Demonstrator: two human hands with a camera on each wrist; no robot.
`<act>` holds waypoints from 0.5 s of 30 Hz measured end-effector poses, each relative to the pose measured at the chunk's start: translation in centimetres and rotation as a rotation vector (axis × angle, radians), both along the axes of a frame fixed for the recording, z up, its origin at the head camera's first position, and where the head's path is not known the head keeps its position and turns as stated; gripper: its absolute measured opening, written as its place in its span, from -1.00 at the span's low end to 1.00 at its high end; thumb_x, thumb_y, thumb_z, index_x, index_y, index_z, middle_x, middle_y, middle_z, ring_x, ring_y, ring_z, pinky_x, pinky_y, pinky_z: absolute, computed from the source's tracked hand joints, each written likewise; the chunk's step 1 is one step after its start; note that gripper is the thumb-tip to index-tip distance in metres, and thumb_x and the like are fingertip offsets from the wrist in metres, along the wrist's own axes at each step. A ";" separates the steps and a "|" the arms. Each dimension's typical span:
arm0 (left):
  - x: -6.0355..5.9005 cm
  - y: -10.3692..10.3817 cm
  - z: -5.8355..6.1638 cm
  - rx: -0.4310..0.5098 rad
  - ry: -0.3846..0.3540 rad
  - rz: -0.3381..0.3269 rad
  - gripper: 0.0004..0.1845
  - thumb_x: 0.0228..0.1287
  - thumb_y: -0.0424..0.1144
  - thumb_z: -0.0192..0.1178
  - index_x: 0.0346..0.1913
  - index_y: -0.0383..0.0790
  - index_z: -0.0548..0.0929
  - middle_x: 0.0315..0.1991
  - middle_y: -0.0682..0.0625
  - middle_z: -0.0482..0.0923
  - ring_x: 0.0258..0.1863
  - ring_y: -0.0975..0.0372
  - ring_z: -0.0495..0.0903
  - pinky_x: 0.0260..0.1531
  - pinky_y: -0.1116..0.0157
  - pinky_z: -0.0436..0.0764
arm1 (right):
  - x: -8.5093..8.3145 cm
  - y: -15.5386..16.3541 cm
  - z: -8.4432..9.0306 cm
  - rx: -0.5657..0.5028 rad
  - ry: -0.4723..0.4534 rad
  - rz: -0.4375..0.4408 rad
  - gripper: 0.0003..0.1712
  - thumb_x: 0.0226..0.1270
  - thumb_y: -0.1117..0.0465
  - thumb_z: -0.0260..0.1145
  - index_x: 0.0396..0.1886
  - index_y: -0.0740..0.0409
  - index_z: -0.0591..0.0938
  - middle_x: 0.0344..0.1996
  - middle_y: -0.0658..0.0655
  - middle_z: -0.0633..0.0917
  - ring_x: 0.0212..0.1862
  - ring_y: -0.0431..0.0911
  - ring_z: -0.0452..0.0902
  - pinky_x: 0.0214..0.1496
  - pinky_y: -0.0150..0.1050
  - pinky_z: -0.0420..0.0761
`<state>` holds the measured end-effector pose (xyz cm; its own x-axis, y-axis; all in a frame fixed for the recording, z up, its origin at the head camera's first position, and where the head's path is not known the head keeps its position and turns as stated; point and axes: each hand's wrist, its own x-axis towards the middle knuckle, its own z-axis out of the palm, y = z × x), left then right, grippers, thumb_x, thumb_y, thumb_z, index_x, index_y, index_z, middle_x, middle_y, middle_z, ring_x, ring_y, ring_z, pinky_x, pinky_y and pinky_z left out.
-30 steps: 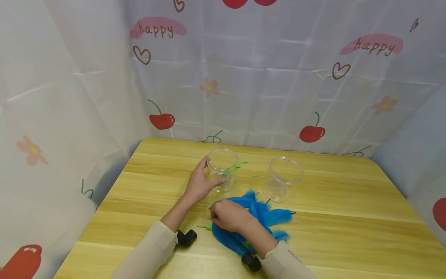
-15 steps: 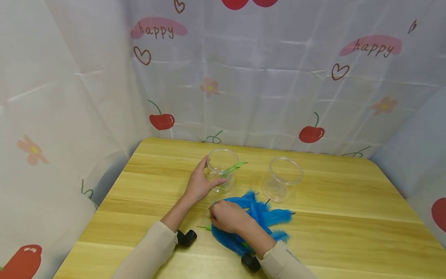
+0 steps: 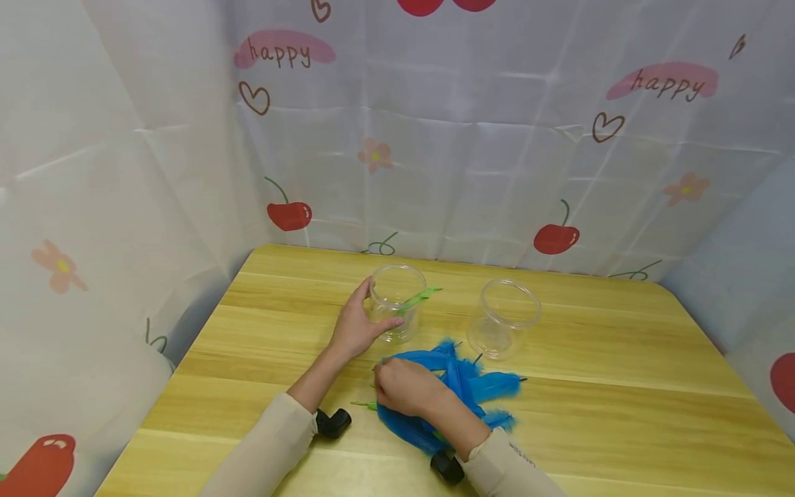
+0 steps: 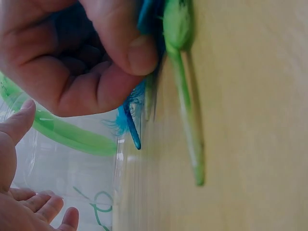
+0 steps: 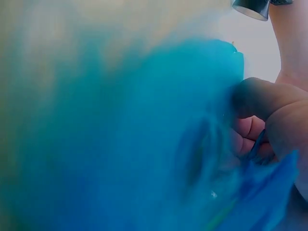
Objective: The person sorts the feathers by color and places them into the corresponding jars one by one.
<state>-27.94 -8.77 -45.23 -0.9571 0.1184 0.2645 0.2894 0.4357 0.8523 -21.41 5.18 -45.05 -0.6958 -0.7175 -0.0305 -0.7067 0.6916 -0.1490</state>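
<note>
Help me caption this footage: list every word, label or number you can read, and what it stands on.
"happy": left pink patch on the back curtain.
"happy": right pink patch, same curtain.
Right sleeve: dark lettering, too small to read.
Clear cups and feathers: no text visible.

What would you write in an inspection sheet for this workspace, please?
Surface: light yellow wood-grain table.
Job's things: pile of blue feathers with some green; left clear cup containing at least one green feather; right clear cup, no feather seen inside.
Clutter: nothing seen.
Hands: left hand grips left clear cup; right hand pinches at the pile, which feather unclear.
Cables: nothing seen.
Surroundings: white sheets printed with cherries, hearts, flowers, "happy".
</note>
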 end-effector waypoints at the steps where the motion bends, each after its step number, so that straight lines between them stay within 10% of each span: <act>1: 0.0 0.0 0.0 0.002 -0.001 0.001 0.08 0.01 -0.08 0.56 0.52 -0.26 0.15 0.42 -0.21 0.29 0.38 -0.07 0.29 0.30 -0.09 0.32 | 0.0 0.0 0.0 0.001 0.007 0.001 -0.78 0.34 0.28 0.28 -0.54 0.08 0.58 -0.66 -0.09 0.40 -0.59 -0.28 0.35 -0.50 -0.45 0.41; 15: -0.1 -0.1 -0.1 0.001 -0.001 0.000 0.08 0.02 -0.07 0.55 0.53 -0.28 0.14 0.42 -0.22 0.28 0.38 -0.07 0.28 0.32 -0.09 0.29 | 0.2 1.5 1.4 -0.200 0.015 -0.023 -0.85 0.34 0.33 0.24 -0.45 0.09 0.53 -0.55 -0.07 0.45 -0.51 -0.27 0.33 -0.48 -0.45 0.41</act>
<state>-28.00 -8.82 -45.35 -0.9575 0.1178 0.2633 0.2881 0.4349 0.8532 -21.25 6.65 -43.63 -0.7115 -0.6921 0.1213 -0.6941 0.6655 -0.2744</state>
